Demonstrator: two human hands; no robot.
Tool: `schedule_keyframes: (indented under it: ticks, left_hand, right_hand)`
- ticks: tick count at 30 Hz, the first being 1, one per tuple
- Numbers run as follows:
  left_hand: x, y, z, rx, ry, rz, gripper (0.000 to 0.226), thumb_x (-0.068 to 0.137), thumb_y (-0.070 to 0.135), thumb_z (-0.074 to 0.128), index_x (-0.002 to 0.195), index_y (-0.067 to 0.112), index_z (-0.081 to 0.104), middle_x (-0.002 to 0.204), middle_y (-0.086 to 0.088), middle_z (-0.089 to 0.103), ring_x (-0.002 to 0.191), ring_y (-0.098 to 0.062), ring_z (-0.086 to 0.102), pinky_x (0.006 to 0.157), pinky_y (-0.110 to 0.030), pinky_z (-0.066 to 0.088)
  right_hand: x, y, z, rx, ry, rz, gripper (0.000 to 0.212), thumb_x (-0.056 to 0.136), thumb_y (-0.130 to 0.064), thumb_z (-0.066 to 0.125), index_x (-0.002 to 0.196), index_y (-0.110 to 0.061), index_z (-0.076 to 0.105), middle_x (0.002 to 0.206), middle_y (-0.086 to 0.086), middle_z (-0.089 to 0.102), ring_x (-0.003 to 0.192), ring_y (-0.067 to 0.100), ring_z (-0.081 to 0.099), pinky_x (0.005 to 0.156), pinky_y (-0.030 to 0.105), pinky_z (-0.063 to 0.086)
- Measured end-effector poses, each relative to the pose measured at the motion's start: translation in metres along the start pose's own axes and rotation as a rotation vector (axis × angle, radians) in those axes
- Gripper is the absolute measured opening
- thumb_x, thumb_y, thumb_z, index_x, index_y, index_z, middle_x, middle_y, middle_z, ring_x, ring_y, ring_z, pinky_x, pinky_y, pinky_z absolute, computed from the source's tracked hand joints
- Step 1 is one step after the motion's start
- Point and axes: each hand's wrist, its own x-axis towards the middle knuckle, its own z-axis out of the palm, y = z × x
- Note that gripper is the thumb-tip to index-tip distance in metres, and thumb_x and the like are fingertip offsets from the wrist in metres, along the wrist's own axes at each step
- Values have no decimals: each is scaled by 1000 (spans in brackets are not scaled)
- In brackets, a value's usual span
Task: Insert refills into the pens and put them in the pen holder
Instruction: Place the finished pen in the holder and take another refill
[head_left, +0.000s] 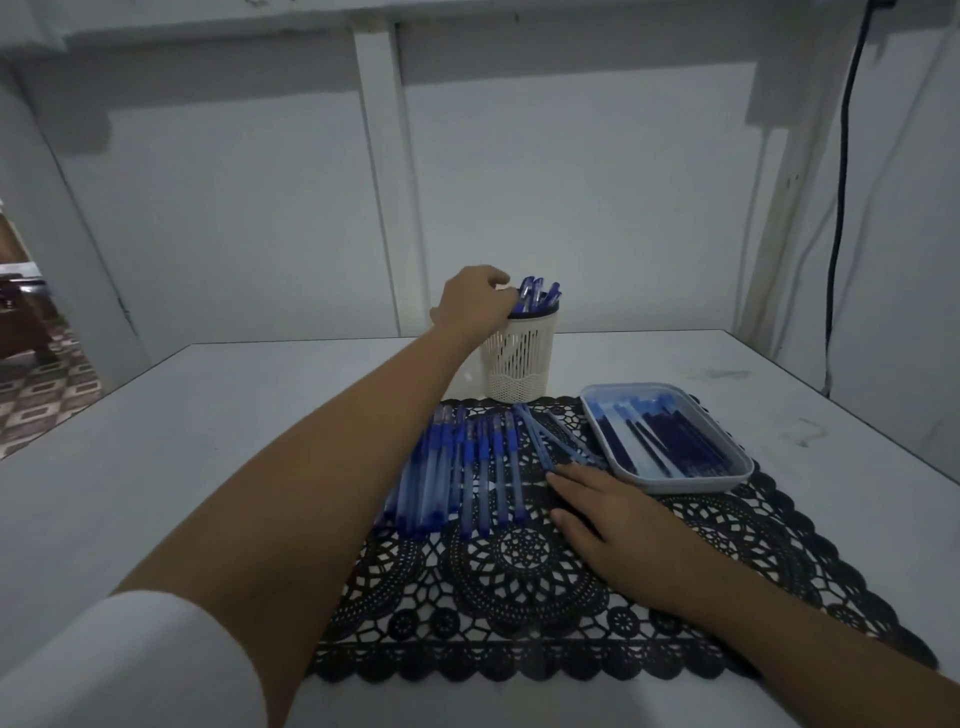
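A cream mesh pen holder (519, 358) stands at the far edge of the black lace mat (519, 582), with several blue pens (540, 293) sticking out of it. My left hand (475, 301) is stretched out to the holder's rim, fingers curled at the pens there; whether it grips one I cannot tell. A row of several blue pens (457, 467) lies on the mat. My right hand (618, 519) rests flat on the mat, its fingertips touching several loose pen parts (558, 441). A grey tray (670, 486) of dark blue refills (660, 436) sits to the right.
The white table (156, 467) ends at a white wall behind the holder. A black cable (841, 208) hangs down the wall at the right. A doorway with patterned floor tiles (41, 400) opens at the left.
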Motion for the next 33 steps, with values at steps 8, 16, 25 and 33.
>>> schedule_keyframes:
  ticks: [8, 16, 25, 33]
  left_hand:
    - [-63, -48, -53, 245, -49, 12, 19, 89, 24, 49, 100, 19, 64, 103, 0, 63, 89, -14, 57, 79, -27, 44]
    - [-111, -108, -64, 547, -258, -204, 25, 92, 42, 45, 91, 19, 52, 86, 5, 55, 84, -14, 54, 74, -32, 45]
    - [-115, -100, -69, 485, -367, -239, 23, 91, 35, 48, 82, 13, 50, 78, -5, 51, 70, -19, 44, 55, -25, 34]
    - [-117, -103, -70, 221, -352, -400, 32, 89, 36, 56, 68, 13, 45, 74, -6, 46, 68, -17, 38, 56, -28, 28]
  right_hand:
    - [1, 2, 3, -16, 13, 3, 48, 98, -37, 31, 144, -22, 27, 150, -9, 24, 135, 4, 23, 101, 8, 10]
    - [1, 0, 4, -33, 27, 0, 48, 98, -36, 33, 143, -22, 28, 149, -8, 26, 134, 4, 25, 96, 5, 7]
    - [2, 1, 5, -36, 33, -1, 47, 97, -35, 34, 143, -22, 29, 147, -10, 28, 132, 3, 26, 93, 3, 7]
    - [2, 2, 6, -35, 41, -8, 47, 97, -35, 35, 142, -23, 31, 146, -10, 30, 131, 3, 27, 94, 4, 8]
